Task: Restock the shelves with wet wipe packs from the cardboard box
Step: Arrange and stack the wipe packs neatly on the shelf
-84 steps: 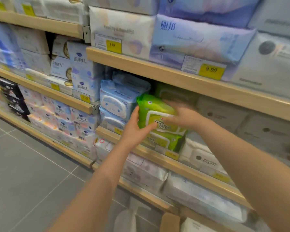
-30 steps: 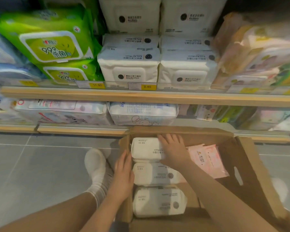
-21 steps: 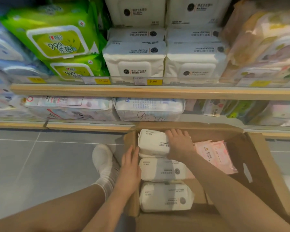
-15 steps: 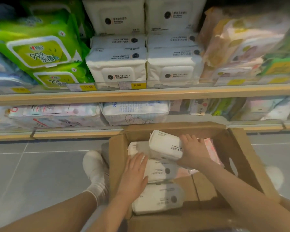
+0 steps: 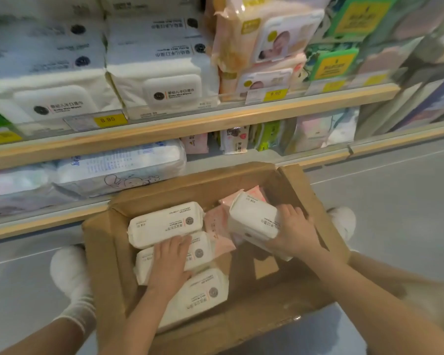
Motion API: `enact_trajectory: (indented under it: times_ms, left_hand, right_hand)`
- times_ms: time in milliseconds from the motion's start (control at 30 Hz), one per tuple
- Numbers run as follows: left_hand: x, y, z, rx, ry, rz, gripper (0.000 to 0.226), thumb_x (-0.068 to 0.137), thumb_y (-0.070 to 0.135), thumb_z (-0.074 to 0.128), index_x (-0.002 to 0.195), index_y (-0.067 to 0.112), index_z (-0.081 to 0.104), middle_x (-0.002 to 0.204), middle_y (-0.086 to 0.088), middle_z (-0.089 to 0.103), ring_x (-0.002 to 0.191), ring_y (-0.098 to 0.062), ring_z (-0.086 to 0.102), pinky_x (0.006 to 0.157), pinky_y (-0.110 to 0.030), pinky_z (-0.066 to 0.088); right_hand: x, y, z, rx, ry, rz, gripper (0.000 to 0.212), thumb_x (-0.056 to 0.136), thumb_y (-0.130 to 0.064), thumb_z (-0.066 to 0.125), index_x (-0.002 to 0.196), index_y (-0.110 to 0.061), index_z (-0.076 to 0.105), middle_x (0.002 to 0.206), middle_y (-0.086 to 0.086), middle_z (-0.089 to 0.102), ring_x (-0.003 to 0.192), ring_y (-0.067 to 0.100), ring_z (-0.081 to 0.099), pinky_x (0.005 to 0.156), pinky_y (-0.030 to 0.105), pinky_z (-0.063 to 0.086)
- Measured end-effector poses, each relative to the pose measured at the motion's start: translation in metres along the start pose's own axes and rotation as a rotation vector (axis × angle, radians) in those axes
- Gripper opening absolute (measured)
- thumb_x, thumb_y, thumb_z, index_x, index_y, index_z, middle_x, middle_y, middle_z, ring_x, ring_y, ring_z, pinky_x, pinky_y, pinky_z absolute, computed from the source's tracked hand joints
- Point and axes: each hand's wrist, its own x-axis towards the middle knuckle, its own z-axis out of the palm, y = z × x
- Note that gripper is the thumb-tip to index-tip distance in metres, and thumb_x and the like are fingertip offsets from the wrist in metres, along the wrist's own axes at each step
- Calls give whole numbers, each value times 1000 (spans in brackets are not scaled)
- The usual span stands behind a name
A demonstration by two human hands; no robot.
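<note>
Left arm: bare forearm enters from the lower left and runs up into the cardboard box (image 5: 105,252).
Left hand (image 5: 169,262): palm down, fingers straight and relaxed, lying flat on the middle white pack (image 5: 203,252); fingertips reach the lower edge of the far white pack (image 5: 164,224). No grasp.
Near white pack (image 5: 203,293): lies flat at the box's near side, just below the left wrist, untouched by the fingers.
Row of packs: three white packs lie one behind another along the left half of the box, labels up.
Right arm: bare forearm enters from the lower right and crosses the box's right wall.
Right hand (image 5: 295,231): fingers curled over the right end of a lifted white pack (image 5: 251,221), which they grasp; thumb is hidden.
Lifted white pack: tilted, left end raised, held above the box floor in the right half, over the pink packs (image 5: 218,226).
Pink packs: lie flat in the box between the white row and the lifted pack.
Feet: white socks (image 5: 69,275) on the grey floor (image 5: 395,226), one at each side of the box.
Lower shelf (image 5: 62,216): just behind the box; holds a large blue-and-white pack (image 5: 118,165) and small packs further right.
Upper shelf (image 5: 190,124): wooden edge with yellow price tags (image 5: 108,120); carries stacked white wipe packs (image 5: 164,80), with peach packs (image 5: 262,42) and green packs (image 5: 333,60) to their right.
</note>
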Motion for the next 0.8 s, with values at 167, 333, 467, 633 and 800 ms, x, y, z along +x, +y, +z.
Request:
enact_trajectory:
  times_ms: [167,333,467,633,800]
  left_hand:
    - [9,-6,-5,24,-72,20,115,28,48,89,129,17,41,108,-6,57,98,-27,56,85,-45,50]
    - [9,-6,-13,31,-83,48,113,24,49,87,124,20,43,97,-3,59,86,-25,59,72,-41,52]
    - [3,-3,-37,15,-31,59,107,30,48,84,125,23,41,98,0,57,84,-23,59,71,-39,51]
    - [-11,12,-106,-37,29,41,98,59,78,44,141,25,34,121,-1,49,109,-26,48,92,-43,39]
    - [-36,7,-182,-47,155,9,95,65,60,64,145,26,26,131,-1,42,120,-23,38,99,-40,33]
  right_hand:
    - [4,-4,16,10,19,-29,81,61,-71,68,119,-25,37,118,-5,49,110,19,45,91,43,37]
    - [4,-10,9,42,-24,-44,79,64,-59,71,124,-24,34,125,-4,46,117,19,42,97,43,34]
    - [-5,-14,-11,17,-8,-76,80,63,-58,72,125,-23,34,124,-4,46,117,19,42,96,42,35]
    - [-23,-21,-54,0,104,-183,85,60,-61,72,127,-26,35,122,-6,47,114,17,43,93,39,35]
    - [-37,-40,-112,-68,235,-284,84,60,-63,70,127,-27,35,121,-6,49,112,17,44,86,36,35]
